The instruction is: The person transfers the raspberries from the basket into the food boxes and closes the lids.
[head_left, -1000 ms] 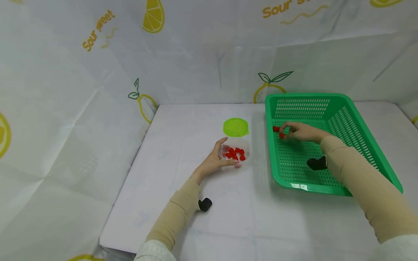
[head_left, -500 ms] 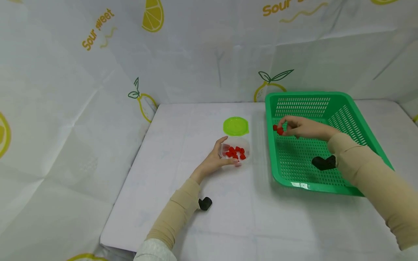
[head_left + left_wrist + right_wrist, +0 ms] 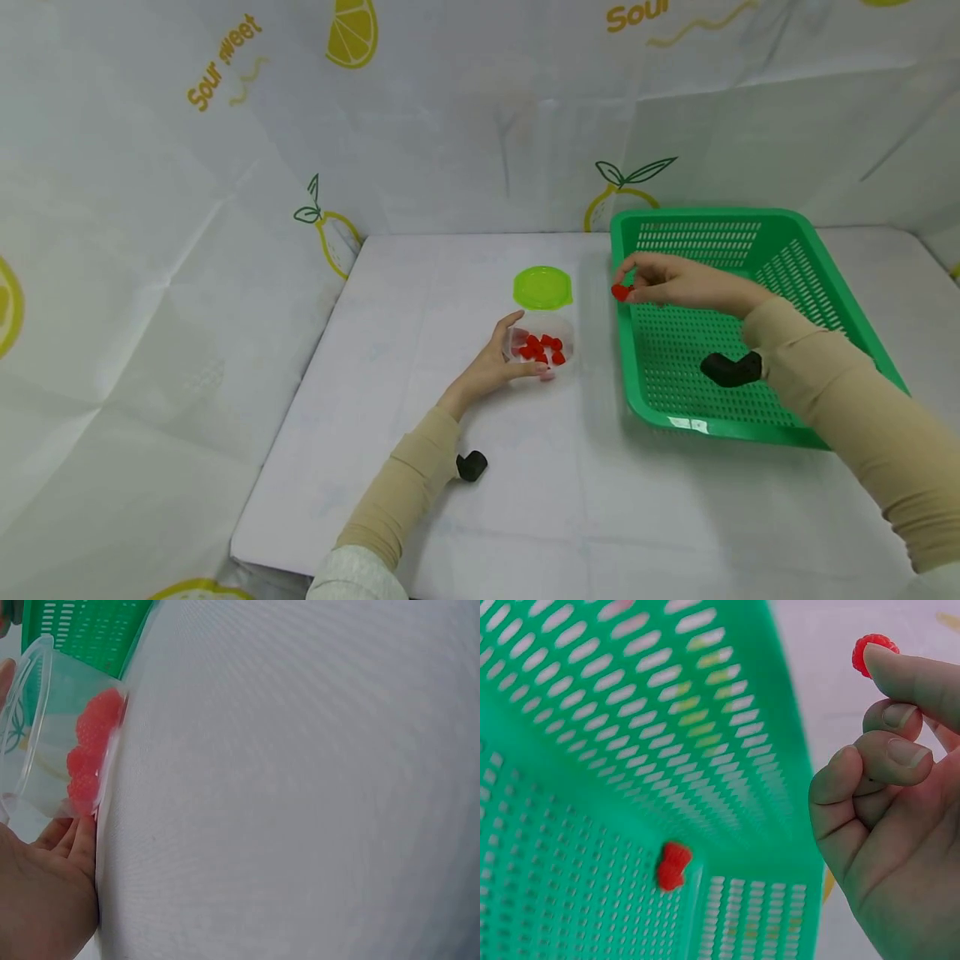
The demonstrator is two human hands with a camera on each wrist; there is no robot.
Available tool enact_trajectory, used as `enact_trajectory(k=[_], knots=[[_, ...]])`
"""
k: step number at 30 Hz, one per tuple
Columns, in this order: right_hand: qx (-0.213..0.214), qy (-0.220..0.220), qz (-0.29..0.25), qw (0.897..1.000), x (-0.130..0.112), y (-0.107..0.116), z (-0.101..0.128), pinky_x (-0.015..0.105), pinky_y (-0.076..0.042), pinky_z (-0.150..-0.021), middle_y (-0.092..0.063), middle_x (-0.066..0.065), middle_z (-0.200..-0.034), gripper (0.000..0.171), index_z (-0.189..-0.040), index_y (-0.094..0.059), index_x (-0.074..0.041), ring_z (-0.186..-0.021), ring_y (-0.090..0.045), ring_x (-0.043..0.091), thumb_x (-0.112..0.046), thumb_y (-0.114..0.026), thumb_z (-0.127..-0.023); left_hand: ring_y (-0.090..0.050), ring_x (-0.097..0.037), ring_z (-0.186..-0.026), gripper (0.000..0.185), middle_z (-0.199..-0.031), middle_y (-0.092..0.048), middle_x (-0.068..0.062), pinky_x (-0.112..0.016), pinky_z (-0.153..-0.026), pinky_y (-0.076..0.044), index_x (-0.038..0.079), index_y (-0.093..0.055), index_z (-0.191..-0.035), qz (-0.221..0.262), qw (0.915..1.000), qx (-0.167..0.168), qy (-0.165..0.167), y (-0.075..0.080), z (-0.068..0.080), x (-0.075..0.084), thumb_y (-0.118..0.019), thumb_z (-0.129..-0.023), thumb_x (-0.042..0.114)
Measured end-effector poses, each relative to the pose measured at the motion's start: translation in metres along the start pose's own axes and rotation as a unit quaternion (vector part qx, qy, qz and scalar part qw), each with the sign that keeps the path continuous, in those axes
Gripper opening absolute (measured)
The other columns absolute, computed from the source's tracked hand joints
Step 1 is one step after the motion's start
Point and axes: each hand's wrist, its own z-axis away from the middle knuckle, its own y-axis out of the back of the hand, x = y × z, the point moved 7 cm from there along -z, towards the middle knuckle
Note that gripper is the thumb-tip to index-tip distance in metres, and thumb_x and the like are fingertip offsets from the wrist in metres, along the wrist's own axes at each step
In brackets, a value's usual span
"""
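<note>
My right hand (image 3: 660,282) pinches a small red raspberry-like piece (image 3: 620,292) over the left rim of the green basket (image 3: 825,275). In the right wrist view the same red piece (image 3: 868,651) sits at my fingertips (image 3: 907,671), and another red piece (image 3: 672,866) lies on the basket floor (image 3: 562,862). My left hand (image 3: 491,367) holds a clear plastic cup (image 3: 542,348) with several red pieces in it, standing on the white table (image 3: 450,292). In the left wrist view the clear cup (image 3: 45,742) leans against my palm (image 3: 41,900).
A lime-green lid (image 3: 542,288) lies on the table just behind the cup. Black wrist-camera mounts (image 3: 471,466) show on both forearms. Lemon-print sheeting (image 3: 225,125) walls in the table at the back and left.
My right hand lifted a red piece off the basket floor and carried it left, to above the basket's left rim. The left hand and cup stayed put.
</note>
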Motion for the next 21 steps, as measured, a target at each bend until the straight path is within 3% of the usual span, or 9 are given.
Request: enact_trajectory(k=[6, 21], knots=[[-0.005, 0.019, -0.020, 1.000, -0.019, -0.009, -0.010, 0.029, -0.042, -0.065, -0.050, 0.011, -0.078, 0.027, -0.117, -0.050, -0.016, -0.069, -0.046, 0.018, -0.024, -0.059, -0.092, -0.035, -0.015, -0.130, 0.088, -0.141, -0.038, 0.005, -0.045, -0.105, -0.037, 0.050, -0.015, -0.139, -0.004, 0.9998, 0.013, -0.012, 0.000, -0.003, -0.005, -0.075, -0.076, 0.039], [-0.037, 0.040, -0.032, 0.998, -0.044, -0.036, -0.046, 0.032, -0.045, -0.071, -0.047, 0.003, -0.071, 0.025, -0.113, -0.056, -0.013, -0.075, -0.049, 0.021, -0.021, -0.062, -0.089, -0.037, -0.016, -0.127, 0.086, -0.138, -0.039, 0.003, -0.046, -0.103, -0.038, 0.048, -0.016, -0.139, -0.002, 0.9997, 0.015, -0.020, -0.001, -0.003, -0.005, -0.074, -0.075, 0.043]])
